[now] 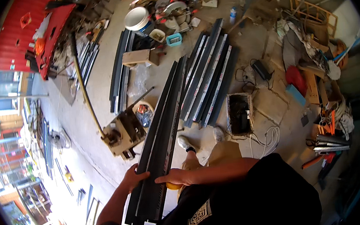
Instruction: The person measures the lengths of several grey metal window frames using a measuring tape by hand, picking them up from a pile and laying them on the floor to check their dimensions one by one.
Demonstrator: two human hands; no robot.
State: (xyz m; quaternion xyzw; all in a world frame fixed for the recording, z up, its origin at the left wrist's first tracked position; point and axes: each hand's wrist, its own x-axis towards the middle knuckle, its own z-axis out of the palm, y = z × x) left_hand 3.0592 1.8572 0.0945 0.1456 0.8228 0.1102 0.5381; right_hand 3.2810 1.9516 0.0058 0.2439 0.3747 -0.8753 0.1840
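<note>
A long dark grey metal profile (148,198), with lighter strips along its length, slants from near my body up toward the middle of the view. My left hand (132,178) grips its left edge, thumb laid over the top. On the opposite edge, my right hand (179,177) holds the profile with the thumb on its upper face; its other fingers are mostly hidden. A small yellow thing (174,186) shows right under this hand, and I cannot tell whether the hand holds it. Past the profile's right side, several similar dark profiles (205,82) lie side by side.
A brown machine with a long lever (123,133) stands left of the profile. More profiles (120,75) lie beyond it, near a white bucket (136,19) and a saw (175,14). A dark-filled box (240,114) and white cable (268,142) are right of my feet.
</note>
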